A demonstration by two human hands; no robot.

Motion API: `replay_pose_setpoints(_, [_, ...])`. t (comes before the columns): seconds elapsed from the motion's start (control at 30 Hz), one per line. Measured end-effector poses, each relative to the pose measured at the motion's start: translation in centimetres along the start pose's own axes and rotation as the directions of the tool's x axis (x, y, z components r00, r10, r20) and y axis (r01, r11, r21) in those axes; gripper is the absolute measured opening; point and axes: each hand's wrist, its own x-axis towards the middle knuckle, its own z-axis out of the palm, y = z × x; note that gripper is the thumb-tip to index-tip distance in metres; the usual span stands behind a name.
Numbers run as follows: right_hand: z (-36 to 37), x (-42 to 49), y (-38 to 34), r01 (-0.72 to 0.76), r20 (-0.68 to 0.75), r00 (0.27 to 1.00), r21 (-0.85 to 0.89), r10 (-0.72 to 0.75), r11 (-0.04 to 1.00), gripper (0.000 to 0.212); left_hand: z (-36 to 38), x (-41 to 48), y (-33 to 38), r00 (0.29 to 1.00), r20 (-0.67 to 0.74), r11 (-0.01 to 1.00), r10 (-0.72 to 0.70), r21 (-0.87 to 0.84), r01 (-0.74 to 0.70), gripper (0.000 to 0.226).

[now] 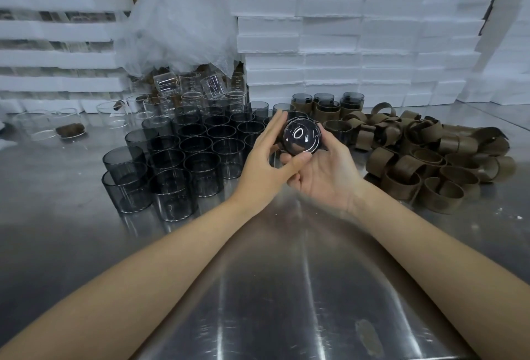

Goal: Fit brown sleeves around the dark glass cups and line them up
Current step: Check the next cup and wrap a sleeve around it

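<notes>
The right hand [324, 172] curls round a dark glass cup [301, 136]; the left hand [265, 160] presses it, fingers straight. Crowded bare cups [198, 144] stand left, brown sleeves [424, 156] right.

Glossy smoked-glass cups [200, 141], matt brown sleeves [430, 159], brushed steel table [286, 288].

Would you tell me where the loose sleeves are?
The sleeves lie heaped on the table, right of the right hand, before the foam blocks.
</notes>
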Motion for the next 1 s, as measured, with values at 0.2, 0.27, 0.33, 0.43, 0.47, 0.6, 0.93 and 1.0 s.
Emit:
replay_pose_setpoints(0.2, [0.06,0.05,0.15,-0.059,-0.002,0.998,-0.067,0.059,0.996,0.056,0.07,0.16,-0.4,1.0,-0.011,0.996,-0.021,-0.083,0.02,0.076])
replay_pose_setpoints(0.27, [0.25,-0.01,0.15,-0.063,-0.029,0.998,-0.094,0.06,0.994,0.055,0.05,0.3,-0.46,0.999,-0.035,0.995,-0.035,-0.1,0.031,0.072])
replay_pose_setpoints(0.33, [0.35,-0.08,0.18,-0.078,-0.049,0.996,-0.093,0.073,0.993,0.054,0.03,0.41,-0.51,0.997,-0.061,0.992,-0.043,-0.118,0.036,0.066])
replay_pose_setpoints(0.43, [0.36,-0.15,0.15,-0.098,-0.076,0.993,-0.08,0.092,0.992,0.056,0.12,0.52,-0.38,0.995,-0.09,0.989,-0.052,-0.143,0.039,0.059])
replay_pose_setpoints(0.47, [0.36,-0.16,0.15,-0.101,-0.08,0.992,-0.078,0.095,0.992,0.056,0.18,0.54,-0.37,0.994,-0.097,0.987,-0.051,-0.156,0.036,0.058])
replay_pose_setpoints(0.6, [0.44,-0.17,0.26,-0.105,-0.074,0.992,-0.077,0.099,0.992,0.049,0.26,0.54,-0.37,0.991,-0.131,0.987,-0.025,-0.158,0.004,0.051])
replay_pose_setpoints(0.93, [0.55,0.12,0.46,-0.123,-0.056,0.991,-0.087,0.118,0.989,0.059,0.2,0.77,-0.2,0.97,-0.242,0.992,-0.001,-0.119,-0.029,0.027])
replay_pose_setpoints(1.0, [0.49,0.12,0.43,-0.129,-0.055,0.991,-0.07,0.126,0.989,0.054,0.27,0.83,-0.22,0.97,-0.243,0.99,0.009,-0.133,-0.043,0.023])
